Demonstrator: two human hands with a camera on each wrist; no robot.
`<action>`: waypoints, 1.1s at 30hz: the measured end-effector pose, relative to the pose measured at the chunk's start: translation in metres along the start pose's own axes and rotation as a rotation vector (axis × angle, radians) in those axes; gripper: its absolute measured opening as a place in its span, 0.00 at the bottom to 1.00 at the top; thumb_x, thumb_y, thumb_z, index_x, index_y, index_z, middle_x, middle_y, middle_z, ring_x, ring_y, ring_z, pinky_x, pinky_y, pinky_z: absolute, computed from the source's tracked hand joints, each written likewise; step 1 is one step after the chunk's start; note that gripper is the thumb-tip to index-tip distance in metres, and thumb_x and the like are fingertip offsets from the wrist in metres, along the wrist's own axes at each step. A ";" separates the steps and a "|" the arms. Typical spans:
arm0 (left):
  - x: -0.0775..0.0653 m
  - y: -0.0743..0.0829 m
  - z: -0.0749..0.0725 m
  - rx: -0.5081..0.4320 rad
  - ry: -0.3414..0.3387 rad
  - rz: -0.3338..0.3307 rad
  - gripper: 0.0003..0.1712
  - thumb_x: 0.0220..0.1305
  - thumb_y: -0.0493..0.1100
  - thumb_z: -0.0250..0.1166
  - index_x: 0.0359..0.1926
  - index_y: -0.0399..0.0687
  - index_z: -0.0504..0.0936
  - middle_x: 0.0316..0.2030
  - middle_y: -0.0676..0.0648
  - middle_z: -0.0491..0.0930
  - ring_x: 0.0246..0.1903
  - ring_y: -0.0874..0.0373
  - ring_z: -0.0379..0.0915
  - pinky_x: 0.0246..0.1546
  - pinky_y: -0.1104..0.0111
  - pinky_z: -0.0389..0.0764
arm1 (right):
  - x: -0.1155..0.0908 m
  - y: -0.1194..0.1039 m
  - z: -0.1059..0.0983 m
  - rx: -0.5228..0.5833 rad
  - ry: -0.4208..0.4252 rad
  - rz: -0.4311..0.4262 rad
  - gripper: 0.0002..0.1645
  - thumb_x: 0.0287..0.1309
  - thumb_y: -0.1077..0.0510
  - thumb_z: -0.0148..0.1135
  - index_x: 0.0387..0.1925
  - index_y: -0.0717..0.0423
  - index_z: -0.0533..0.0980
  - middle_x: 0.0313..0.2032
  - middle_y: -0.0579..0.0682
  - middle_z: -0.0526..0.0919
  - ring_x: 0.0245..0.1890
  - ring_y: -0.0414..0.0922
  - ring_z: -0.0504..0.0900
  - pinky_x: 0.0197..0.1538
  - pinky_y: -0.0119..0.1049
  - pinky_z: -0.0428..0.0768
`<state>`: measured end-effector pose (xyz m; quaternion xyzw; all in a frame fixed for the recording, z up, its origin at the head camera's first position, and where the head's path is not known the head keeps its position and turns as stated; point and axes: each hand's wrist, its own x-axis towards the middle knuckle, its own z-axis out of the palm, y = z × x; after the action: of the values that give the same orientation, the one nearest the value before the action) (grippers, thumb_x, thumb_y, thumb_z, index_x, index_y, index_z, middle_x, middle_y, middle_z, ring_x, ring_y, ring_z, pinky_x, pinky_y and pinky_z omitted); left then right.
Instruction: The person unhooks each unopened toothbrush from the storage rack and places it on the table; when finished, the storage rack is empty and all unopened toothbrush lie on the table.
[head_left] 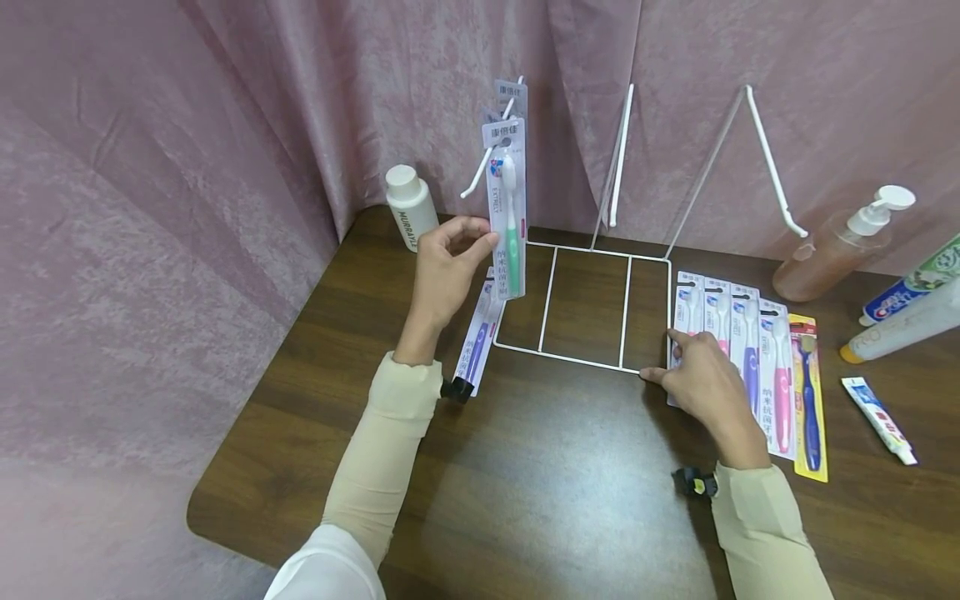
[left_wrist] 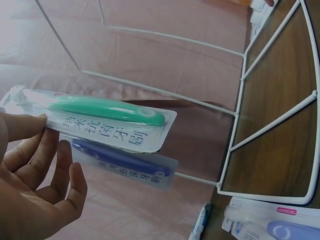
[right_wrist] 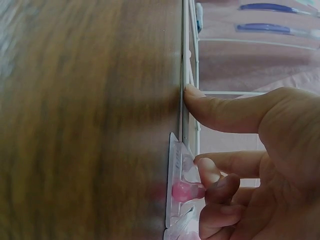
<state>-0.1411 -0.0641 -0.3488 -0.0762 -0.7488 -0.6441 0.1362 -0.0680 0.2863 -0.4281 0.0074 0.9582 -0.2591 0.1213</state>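
My left hand (head_left: 448, 271) pinches the edge of a packaged toothbrush with a green handle (head_left: 512, 250) between thumb and fingers. That pack is at the rack's left hook (head_left: 480, 173), whose tip sticks out in front of the card. Behind it on the hook is another pack, its blue handle (left_wrist: 117, 157) showing in the left wrist view. With thumb and index finger stretched out, my right hand (head_left: 705, 387) touches the front right corner of the white wire rack (head_left: 581, 360); its other fingers are bent over the nearest toothbrush packs (right_wrist: 182, 192).
Right of the rack lie several toothbrush packs (head_left: 777, 383) and a yellow-backed one (head_left: 810, 408). Beyond are a small toothpaste tube (head_left: 877, 421), larger tubes (head_left: 903, 321) and a pump bottle (head_left: 825, 258). A purple toothbrush pack (head_left: 478, 337) lies left, near a white bottle (head_left: 411, 204).
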 end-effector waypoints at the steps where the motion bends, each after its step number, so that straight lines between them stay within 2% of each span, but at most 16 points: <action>1: 0.000 0.000 0.000 -0.005 -0.003 0.000 0.08 0.75 0.32 0.73 0.48 0.28 0.90 0.43 0.38 0.92 0.39 0.66 0.83 0.48 0.74 0.82 | 0.000 0.000 0.000 0.000 -0.001 0.002 0.55 0.68 0.46 0.80 0.82 0.75 0.67 0.59 0.78 0.78 0.48 0.65 0.79 0.46 0.60 0.82; 11: -0.001 0.000 -0.003 -0.026 -0.068 0.001 0.09 0.76 0.31 0.72 0.50 0.26 0.89 0.43 0.43 0.91 0.41 0.64 0.85 0.50 0.73 0.85 | -0.001 -0.001 -0.001 0.001 0.007 -0.003 0.55 0.68 0.47 0.80 0.82 0.75 0.67 0.60 0.78 0.78 0.49 0.63 0.77 0.43 0.55 0.80; 15: -0.003 0.002 -0.003 -0.042 -0.105 -0.005 0.09 0.76 0.30 0.72 0.51 0.25 0.89 0.42 0.47 0.90 0.42 0.63 0.84 0.50 0.72 0.85 | -0.001 -0.001 -0.001 0.004 -0.002 0.003 0.55 0.68 0.46 0.80 0.82 0.75 0.67 0.60 0.78 0.78 0.49 0.64 0.78 0.44 0.56 0.81; 18: -0.006 0.002 -0.004 -0.030 -0.134 -0.018 0.09 0.76 0.31 0.72 0.51 0.25 0.89 0.42 0.47 0.90 0.42 0.62 0.84 0.51 0.73 0.84 | -0.001 -0.001 -0.001 0.003 -0.005 0.004 0.55 0.68 0.46 0.80 0.82 0.75 0.67 0.60 0.78 0.79 0.49 0.65 0.79 0.46 0.59 0.82; 22: -0.015 -0.004 -0.008 0.031 -0.197 -0.046 0.09 0.76 0.32 0.72 0.50 0.28 0.90 0.42 0.40 0.91 0.40 0.61 0.84 0.48 0.74 0.84 | -0.001 -0.001 0.000 -0.002 -0.003 0.002 0.55 0.68 0.45 0.80 0.82 0.75 0.67 0.60 0.78 0.79 0.51 0.66 0.80 0.49 0.64 0.82; 26: -0.025 -0.012 -0.017 0.089 -0.280 -0.075 0.07 0.74 0.32 0.72 0.48 0.29 0.91 0.43 0.34 0.92 0.38 0.59 0.84 0.46 0.74 0.84 | -0.001 -0.001 -0.001 -0.003 -0.006 0.004 0.56 0.68 0.45 0.80 0.82 0.75 0.67 0.61 0.79 0.78 0.52 0.66 0.79 0.50 0.64 0.82; 33: -0.038 -0.028 -0.036 0.174 -0.402 -0.198 0.07 0.73 0.32 0.72 0.47 0.32 0.92 0.42 0.39 0.91 0.41 0.59 0.83 0.47 0.74 0.84 | -0.001 -0.001 -0.001 -0.008 -0.006 -0.004 0.56 0.68 0.46 0.80 0.82 0.76 0.67 0.61 0.79 0.79 0.51 0.65 0.78 0.47 0.60 0.81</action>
<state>-0.1090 -0.1021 -0.3816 -0.1170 -0.8173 -0.5594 -0.0736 -0.0674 0.2861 -0.4262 0.0040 0.9589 -0.2555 0.1238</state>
